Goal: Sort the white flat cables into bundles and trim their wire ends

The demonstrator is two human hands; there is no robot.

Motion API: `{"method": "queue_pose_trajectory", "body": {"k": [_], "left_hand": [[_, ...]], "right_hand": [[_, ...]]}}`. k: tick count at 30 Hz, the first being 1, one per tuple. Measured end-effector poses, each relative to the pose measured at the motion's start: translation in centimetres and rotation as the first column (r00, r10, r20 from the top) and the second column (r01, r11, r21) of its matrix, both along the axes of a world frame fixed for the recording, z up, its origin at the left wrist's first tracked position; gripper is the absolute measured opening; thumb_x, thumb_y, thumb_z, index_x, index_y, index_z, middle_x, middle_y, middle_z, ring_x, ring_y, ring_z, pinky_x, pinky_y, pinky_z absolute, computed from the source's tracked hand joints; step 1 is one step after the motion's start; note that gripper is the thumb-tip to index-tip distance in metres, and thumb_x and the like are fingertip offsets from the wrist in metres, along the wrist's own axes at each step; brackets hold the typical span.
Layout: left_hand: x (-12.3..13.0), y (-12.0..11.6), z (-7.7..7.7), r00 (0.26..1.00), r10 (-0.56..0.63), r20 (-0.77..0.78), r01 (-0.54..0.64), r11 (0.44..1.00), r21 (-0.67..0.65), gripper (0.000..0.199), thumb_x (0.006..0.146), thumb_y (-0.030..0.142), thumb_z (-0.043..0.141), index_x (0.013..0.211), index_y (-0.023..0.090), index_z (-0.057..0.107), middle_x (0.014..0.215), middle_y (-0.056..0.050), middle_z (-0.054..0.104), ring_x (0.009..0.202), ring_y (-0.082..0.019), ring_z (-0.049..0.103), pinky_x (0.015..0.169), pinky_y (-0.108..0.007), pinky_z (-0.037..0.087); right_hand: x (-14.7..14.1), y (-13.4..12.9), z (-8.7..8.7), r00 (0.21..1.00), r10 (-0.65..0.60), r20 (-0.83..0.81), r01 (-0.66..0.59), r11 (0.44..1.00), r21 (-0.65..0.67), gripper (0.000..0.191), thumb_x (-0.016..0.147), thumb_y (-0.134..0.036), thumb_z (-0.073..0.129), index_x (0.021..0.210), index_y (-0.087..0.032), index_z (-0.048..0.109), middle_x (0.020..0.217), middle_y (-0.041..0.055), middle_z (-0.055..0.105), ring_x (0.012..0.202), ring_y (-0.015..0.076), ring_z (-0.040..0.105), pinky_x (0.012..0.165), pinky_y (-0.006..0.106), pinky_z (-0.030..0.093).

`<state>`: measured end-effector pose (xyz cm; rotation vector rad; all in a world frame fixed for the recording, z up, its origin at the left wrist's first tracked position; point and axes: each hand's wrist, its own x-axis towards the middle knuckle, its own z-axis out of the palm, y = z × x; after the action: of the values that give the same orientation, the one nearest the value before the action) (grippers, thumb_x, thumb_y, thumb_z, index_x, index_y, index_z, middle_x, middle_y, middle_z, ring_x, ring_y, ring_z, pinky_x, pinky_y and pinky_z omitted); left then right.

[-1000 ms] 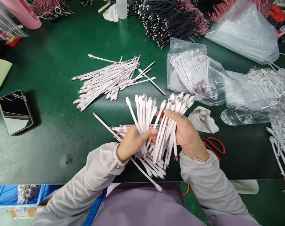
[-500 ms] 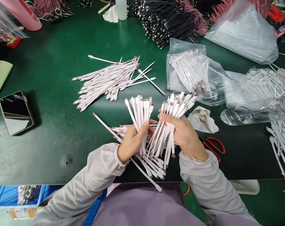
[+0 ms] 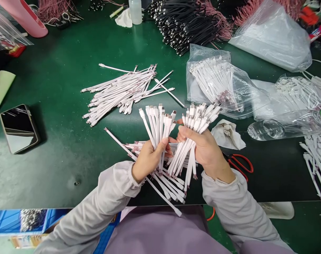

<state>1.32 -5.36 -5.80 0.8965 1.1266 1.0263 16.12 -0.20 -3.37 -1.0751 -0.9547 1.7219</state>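
Observation:
My left hand point(image 3: 149, 155) is closed around a bundle of short white USB cables point(image 3: 156, 123), their connector ends pointing up and away from me. Close beside it, my right hand point(image 3: 206, 150) grips a thicker bundle of the same white cables point(image 3: 196, 120), plugs up and bare wire ends hanging below. Under both hands lies a loose pile of white cables point(image 3: 171, 185) with pinkish stripped ends, partly hidden by the hands. Farther off on the green table point(image 3: 57, 141) a spread heap of white cables point(image 3: 123, 91) lies flat.
Red-handled scissors point(image 3: 241, 164) and a crumpled tissue point(image 3: 227, 134) lie right of my hands. Bagged white cables point(image 3: 213, 77), a clear bottle point(image 3: 282, 125) and black cables point(image 3: 186, 24) are beyond. A phone point(image 3: 19, 128) rests at left; a blue bin point(image 3: 6, 220) stands below the table edge.
The bundle in my left hand has shifted slightly, with some connectors now standing higher and fanned differently. My right hand has barely moved and keeps its bundle.

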Motion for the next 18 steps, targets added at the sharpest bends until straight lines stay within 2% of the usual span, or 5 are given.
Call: {"method": "queue_pose_trajectory", "body": {"k": [2, 6, 13, 18], "left_hand": [[0.1, 0.0, 0.0, 0.999, -0.026, -0.038, 0.027, 0.999, 0.018, 0.042, 0.086, 0.054, 0.055, 0.084, 0.013, 0.066, 0.069, -0.001, 0.055, 0.061, -0.014, 0.06, 0.06, -0.027, 0.056], [0.1, 0.0, 0.3, 0.991, -0.007, -0.132, 0.019, 0.996, 0.089, 0.037, 0.087, 0.049, 0.056, 0.076, 0.014, 0.061, 0.063, -0.001, 0.057, 0.057, -0.013, 0.059, 0.058, -0.025, 0.053], [0.2, 0.1, 1.0, 0.992, 0.117, -0.037, -0.112, 0.985, 0.128, 0.033, 0.088, 0.04, 0.059, 0.066, 0.016, 0.055, 0.053, 0.001, 0.057, 0.045, -0.011, 0.055, 0.05, -0.022, 0.046], [0.2, 0.1, 0.9, 0.991, 0.134, -0.026, -0.128, 0.979, 0.161, 0.031, 0.087, 0.038, 0.06, 0.066, 0.015, 0.057, 0.054, 0.0, 0.06, 0.047, -0.012, 0.058, 0.052, -0.023, 0.048]], "right_hand": [[-0.1, -0.1, 0.2, 0.999, 0.01, 0.033, -0.011, 1.0, 0.024, 0.015, 0.074, -0.029, 0.075, 0.076, -0.019, 0.065, 0.054, -0.0044, 0.052, 0.053, 0.0103, 0.047, 0.056, 0.027, 0.041], [-0.1, -0.2, 0.4, 0.993, 0.027, 0.115, -0.041, 0.992, 0.118, 0.033, 0.078, -0.028, 0.072, 0.054, -0.018, 0.051, 0.053, -0.0031, 0.049, 0.053, 0.0101, 0.046, 0.058, 0.028, 0.04], [-0.3, -0.5, 0.6, 0.982, 0.087, 0.166, -0.114, 0.981, 0.159, 0.017, 0.08, -0.024, 0.069, 0.069, -0.019, 0.058, 0.056, -0.0045, 0.048, 0.055, 0.0108, 0.047, 0.06, 0.029, 0.038], [-0.5, -0.6, 0.8, 0.982, 0.101, 0.16, -0.126, 0.98, 0.155, 0.019, 0.08, -0.019, 0.066, 0.065, -0.019, 0.054, 0.057, -0.0039, 0.048, 0.055, 0.0113, 0.046, 0.059, 0.03, 0.038]]}}
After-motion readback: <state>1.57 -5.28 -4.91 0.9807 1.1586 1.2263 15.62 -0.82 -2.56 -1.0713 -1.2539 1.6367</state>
